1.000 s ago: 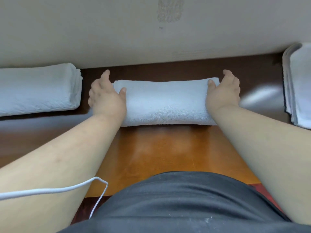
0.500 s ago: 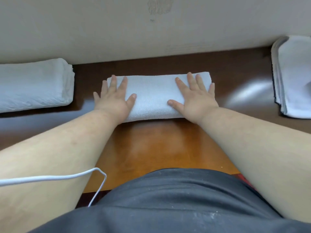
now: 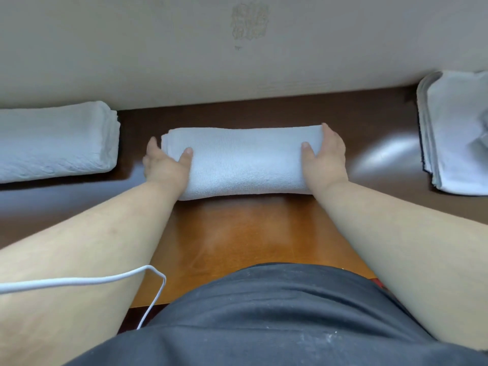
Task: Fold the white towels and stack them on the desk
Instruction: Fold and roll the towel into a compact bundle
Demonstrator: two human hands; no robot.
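While both hands clasp its ends, the scene reads as follows, largest thing first.

Desk (image 3: 237, 233): brown wood, carrying three lots of white cloth along the wall side.

Stack on the left (image 3: 52, 141): folded towels lying well apart from the hands; by my reading, the pile this towel is bound for.

Pile on the right (image 3: 454, 143): flatter towels at the desk's right edge, seemingly not yet folded small.

Folded towel (image 3: 245, 159): lies in the middle of the desk, between the two piles, folded into a thick oblong.

Change: half a second ago both palms lay flat on top of the towel, pressing it down; now they sit at its two short ends. The fold looks finished and a lift appears to be next.

Left hand (image 3: 165, 165): grips the left end, thumb on top, fingers curled round the side.

Right hand (image 3: 326, 157): grips the right end likewise, thumb on top.

Cable (image 3: 79, 281): white, crossing the left forearm.

Writing: none legible; only a faint mark on the wall (image 3: 249, 21).
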